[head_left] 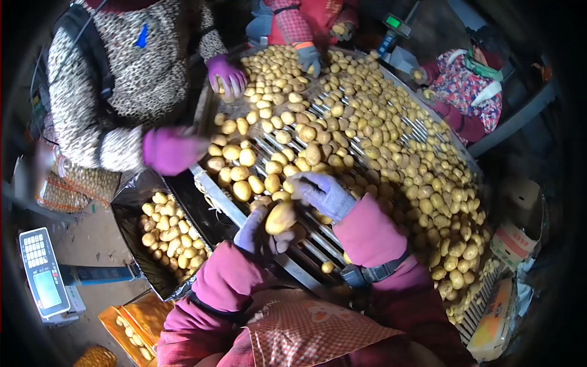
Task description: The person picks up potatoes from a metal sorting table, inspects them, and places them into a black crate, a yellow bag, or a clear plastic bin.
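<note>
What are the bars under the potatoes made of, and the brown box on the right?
The bars look like smooth metal, maybe steel: they're silvery and shine in bright streaks. The box seems to be dull cardboard: it's plain brown, with flat, stiff sides.

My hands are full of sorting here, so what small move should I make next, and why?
I'd probably move your left hand over the metal rail and lower its potato into the black-lined box. The potato is already in your grip near the rail, and the box beyond it holds similar loose ones.
</note>
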